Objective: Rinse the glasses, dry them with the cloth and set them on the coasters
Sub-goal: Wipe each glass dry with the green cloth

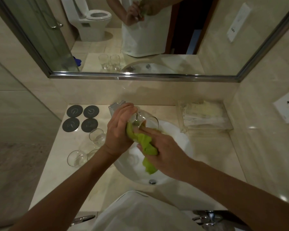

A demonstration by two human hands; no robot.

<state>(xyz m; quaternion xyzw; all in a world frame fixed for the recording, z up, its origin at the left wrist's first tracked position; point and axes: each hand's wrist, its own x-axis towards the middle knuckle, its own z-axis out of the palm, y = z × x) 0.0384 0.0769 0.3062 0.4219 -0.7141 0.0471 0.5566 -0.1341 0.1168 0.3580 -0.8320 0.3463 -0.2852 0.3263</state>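
A wine glass [143, 121] is being held tilted over the sink [178, 139], gripped by the left hand [119, 129]. A green cloth [145, 145] is being pressed against it, clutched by the right hand [163, 152]. Four coasters [81, 120] are lying bare on the tabletop [60, 164].

Both your bare forearms reach in from the near edge and meet in the middle. Your left hand [118, 129] comes from the near left, wrist bent, back of the hand up; its fingers curl over the far end of the glass [143, 121], which it holds tilted on its side. Your right hand [163, 151] comes from the near right, just nearer than the left and touching it. Its fingers pinch the cloth [146, 147], bunched in the palm, and press it against the glass.
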